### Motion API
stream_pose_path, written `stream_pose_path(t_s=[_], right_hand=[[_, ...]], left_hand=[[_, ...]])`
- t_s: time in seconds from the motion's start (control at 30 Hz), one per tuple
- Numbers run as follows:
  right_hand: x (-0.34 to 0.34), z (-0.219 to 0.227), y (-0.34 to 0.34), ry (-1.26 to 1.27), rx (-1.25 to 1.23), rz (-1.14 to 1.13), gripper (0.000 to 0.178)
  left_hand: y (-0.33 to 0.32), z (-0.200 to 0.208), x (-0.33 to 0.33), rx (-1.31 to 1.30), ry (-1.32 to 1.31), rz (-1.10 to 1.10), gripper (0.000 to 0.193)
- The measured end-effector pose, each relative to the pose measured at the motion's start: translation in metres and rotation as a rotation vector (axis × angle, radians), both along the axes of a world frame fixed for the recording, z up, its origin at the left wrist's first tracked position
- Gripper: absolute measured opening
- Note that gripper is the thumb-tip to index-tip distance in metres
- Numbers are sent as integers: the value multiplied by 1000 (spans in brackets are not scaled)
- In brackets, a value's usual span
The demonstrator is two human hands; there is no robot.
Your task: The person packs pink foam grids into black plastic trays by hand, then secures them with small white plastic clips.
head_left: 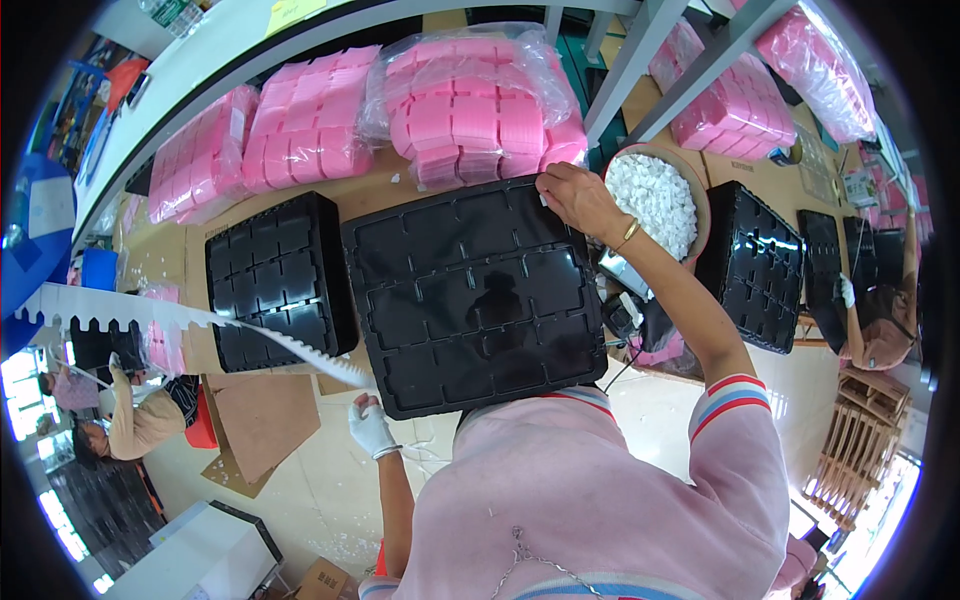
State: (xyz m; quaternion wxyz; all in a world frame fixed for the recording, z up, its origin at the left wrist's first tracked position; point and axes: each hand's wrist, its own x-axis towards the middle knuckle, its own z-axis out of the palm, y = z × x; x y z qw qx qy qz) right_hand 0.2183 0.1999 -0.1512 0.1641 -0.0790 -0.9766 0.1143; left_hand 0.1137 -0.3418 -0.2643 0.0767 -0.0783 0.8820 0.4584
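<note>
A large black plastic tray with molded compartments lies in front of me, its near edge close to my body. My right hand, bare with a gold bangle at the wrist, is at its far right corner, fingertips pinched on a small white piece. My left hand wears a white glove with bare fingertips. It is low beside the tray's near left corner, fingers curled; what they hold, if anything, cannot be made out. A round tub of white chunks stands beside my right forearm.
Black tray stacks stand left and right. Wrapped pink foam bundles line the back below grey metal bars. A white serrated strip crosses from the left. Co-workers sit at left and right.
</note>
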Motion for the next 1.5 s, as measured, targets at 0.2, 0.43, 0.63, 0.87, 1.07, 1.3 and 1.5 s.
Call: stream_pose_path(t_s=[0.2, 0.43, 0.63, 0.87, 1.07, 1.3, 1.5], right_hand=[[2, -5, 8, 54, -34, -7, 11], [36, 20, -31, 10, -345, -4, 7], [142, -30, 57, -11, -160, -539, 22], [78, -26, 69, 104, -295, -557, 11], [-45, -24, 65, 393, -347, -209, 16], [-78, -73, 104, 312, -377, -197, 18], [-108, -38, 85, 370, -495, -199, 10]], left_hand=[[-10, 51, -5, 226, 99, 154, 24], [73, 152, 19, 138, 387, -182, 21], [196, 160, -46, 283, 276, -461, 20], [348, 71, -210, 287, 211, -655, 19], [451, -32, -279, 494, -328, -244, 26], [461, -64, -304, 431, -424, -199, 45], [416, 5, -320, 115, 20, -209, 29]])
